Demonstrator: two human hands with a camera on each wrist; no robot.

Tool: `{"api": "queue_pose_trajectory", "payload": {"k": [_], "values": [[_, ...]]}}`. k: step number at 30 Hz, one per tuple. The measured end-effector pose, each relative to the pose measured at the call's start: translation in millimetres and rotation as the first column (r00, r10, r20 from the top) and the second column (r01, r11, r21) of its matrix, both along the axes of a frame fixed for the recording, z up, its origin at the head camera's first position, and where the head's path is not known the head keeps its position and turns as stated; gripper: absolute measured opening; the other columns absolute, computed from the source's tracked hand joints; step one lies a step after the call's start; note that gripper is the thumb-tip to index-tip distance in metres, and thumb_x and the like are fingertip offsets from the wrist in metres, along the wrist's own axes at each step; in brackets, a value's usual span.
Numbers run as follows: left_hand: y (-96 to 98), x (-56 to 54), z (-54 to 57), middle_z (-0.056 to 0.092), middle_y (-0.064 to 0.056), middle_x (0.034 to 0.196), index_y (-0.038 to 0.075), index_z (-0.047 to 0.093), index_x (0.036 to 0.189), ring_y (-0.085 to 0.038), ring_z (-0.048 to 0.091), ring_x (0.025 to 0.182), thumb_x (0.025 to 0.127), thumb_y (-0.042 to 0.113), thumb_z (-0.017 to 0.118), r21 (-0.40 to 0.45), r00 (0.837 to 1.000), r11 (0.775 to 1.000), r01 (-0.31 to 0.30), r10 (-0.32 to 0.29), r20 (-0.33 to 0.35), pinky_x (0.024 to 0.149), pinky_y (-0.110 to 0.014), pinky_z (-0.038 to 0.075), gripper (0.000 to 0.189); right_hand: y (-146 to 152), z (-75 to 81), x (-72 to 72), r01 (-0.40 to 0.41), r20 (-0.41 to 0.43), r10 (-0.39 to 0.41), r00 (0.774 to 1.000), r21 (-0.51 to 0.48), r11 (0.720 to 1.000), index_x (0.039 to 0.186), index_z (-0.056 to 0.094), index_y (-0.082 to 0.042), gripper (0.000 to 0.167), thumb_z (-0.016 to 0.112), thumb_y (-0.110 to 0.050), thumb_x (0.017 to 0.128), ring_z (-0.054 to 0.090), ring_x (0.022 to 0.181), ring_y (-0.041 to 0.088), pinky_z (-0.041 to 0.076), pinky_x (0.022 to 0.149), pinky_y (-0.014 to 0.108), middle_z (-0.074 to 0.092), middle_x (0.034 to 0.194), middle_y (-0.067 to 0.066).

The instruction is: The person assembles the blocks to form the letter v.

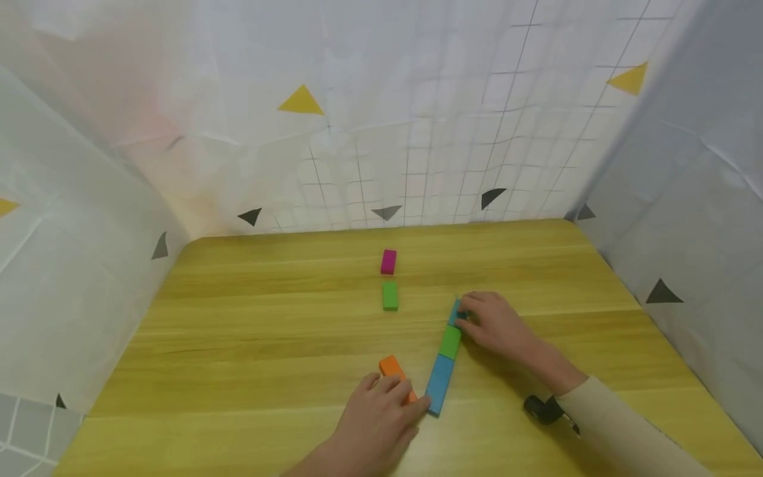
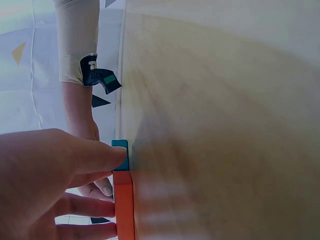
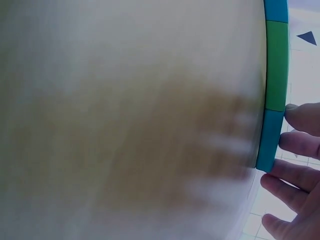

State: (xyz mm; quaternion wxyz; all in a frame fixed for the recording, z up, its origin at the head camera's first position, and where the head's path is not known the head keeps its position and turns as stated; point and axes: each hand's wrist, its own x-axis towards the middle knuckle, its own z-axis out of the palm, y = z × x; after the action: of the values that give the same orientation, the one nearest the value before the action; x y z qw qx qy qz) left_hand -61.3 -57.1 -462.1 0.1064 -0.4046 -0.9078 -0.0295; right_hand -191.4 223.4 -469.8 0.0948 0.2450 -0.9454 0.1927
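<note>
A row of blocks slants across the table: a long blue block [image 1: 440, 384] nearest, a green block [image 1: 450, 342] after it, then a smaller blue block [image 1: 454, 311] at the far end. My right hand [image 1: 495, 324] holds that far blue block with thumb and fingertips; in the right wrist view, fingers reach round its end. My left hand [image 1: 378, 421] lies over an orange block [image 1: 390, 368], partly hiding it. Its thumb presses the near end of the long blue block, while other fingertips touch the orange block [image 2: 124, 205]. The orange and blue blocks form a V.
Farther back on the wooden table [image 1: 268, 318] lie a loose green block [image 1: 390, 296] and a magenta block [image 1: 389, 262]. White sheets [image 1: 357, 86] with triangles surround the table. A black wrist device [image 1: 542, 409] sits by the right sleeve.
</note>
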Motion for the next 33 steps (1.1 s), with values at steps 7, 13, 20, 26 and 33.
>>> {"api": "queue_pose_trajectory", "payload": {"k": [7, 13, 20, 26, 33], "values": [[-0.7, 1.0, 0.9, 0.066, 0.008, 0.110, 0.036, 0.066, 0.126, -0.016, 0.060, 0.107, 0.093, 0.039, 0.064, 0.000, 1.000, 1.000, -0.001, 0.001, -0.023, 0.090, -0.043, 0.050, 0.033, -1.2, -0.8, 0.2, -0.002, 0.001, 0.002, 1.000, -0.007, 1.000, 0.092, 0.068, -0.016, 0.011, 0.076, -0.023, 0.087, 0.066, 0.108, 0.030, 0.046, 0.100, 0.054, 0.072, 0.110, 0.008], [-0.4, 0.9, 1.0, 0.065, 0.008, 0.109, 0.036, 0.066, 0.126, -0.015, 0.060, 0.106, 0.092, 0.039, 0.065, 0.001, 1.000, 1.000, -0.003, 0.003, -0.018, 0.091, -0.043, 0.049, 0.034, -1.3, -0.1, 0.7, -0.009, -0.003, 0.009, 1.000, -0.009, 1.000, 0.093, 0.069, -0.014, 0.012, 0.076, -0.022, 0.087, 0.066, 0.105, 0.030, 0.047, 0.098, 0.054, 0.072, 0.108, 0.008], [0.0, -0.2, 2.0, 0.065, 0.008, 0.109, 0.037, 0.065, 0.127, -0.016, 0.059, 0.107, 0.093, 0.039, 0.064, -0.013, 1.000, 1.000, -0.005, 0.005, 0.001, 0.092, -0.043, 0.049, 0.035, -1.9, 0.7, 1.3, -0.004, 0.008, 0.005, 1.000, -0.031, 1.000, 0.092, 0.068, -0.013, 0.012, 0.076, -0.021, 0.087, 0.066, 0.107, 0.031, 0.048, 0.097, 0.054, 0.071, 0.110, 0.011], [0.6, -0.7, 3.2, 0.065, 0.008, 0.107, 0.036, 0.065, 0.126, -0.016, 0.060, 0.105, 0.092, 0.040, 0.065, -0.009, 1.000, 1.000, -0.004, 0.004, -0.016, 0.091, -0.043, 0.048, 0.034, -1.6, 0.2, 0.0, -0.023, -0.017, 0.023, 1.000, -0.039, 0.999, 0.090, 0.068, -0.013, 0.011, 0.077, -0.019, 0.086, 0.066, 0.101, 0.028, 0.050, 0.094, 0.051, 0.071, 0.105, 0.008], [0.0, -0.2, 6.8, 0.065, 0.008, 0.107, 0.036, 0.065, 0.127, -0.016, 0.061, 0.108, 0.095, 0.038, 0.061, -0.010, 0.999, 1.000, -0.012, 0.012, 0.034, 0.094, -0.045, 0.048, 0.032, -1.8, 0.2, -0.4, -0.044, -0.043, 0.042, 0.998, -0.043, 0.998, 0.088, 0.067, -0.013, 0.012, 0.078, -0.018, 0.085, 0.067, 0.095, 0.025, 0.051, 0.091, 0.050, 0.071, 0.100, 0.006]]}}
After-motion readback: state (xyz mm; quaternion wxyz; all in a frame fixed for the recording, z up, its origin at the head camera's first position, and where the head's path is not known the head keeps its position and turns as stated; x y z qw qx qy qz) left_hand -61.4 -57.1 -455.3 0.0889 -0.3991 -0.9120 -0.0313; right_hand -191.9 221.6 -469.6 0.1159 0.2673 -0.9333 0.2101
